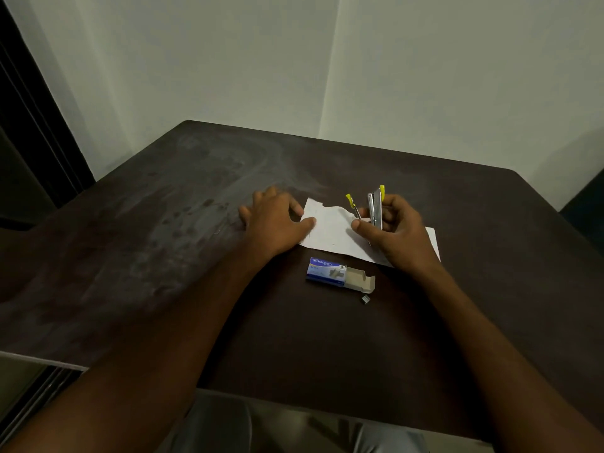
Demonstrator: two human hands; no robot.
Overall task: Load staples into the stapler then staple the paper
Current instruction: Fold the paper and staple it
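risk: stapler (376, 207) stands upright with its yellow-tipped pusher rod (353, 204) sticking out; if the rod is not seated, i judge the staples may slip or jam.
risk 2: paper (330, 232) has a torn edge and may shift under a press.
right hand (397, 232): curled around the stapler, over the paper.
left hand (274, 220): released, flat, thumb on paper edge.
staple box (327, 271): open on worktop (163, 223), loose staple strip (365, 299) beside it.

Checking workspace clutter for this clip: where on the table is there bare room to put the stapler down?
Bare table stretches wide beyond the left hand, along the far edge, and right of the paper. Crowded: the middle, where the right hand holds the stapler over the paper, with the staple box and loose staples just nearer.
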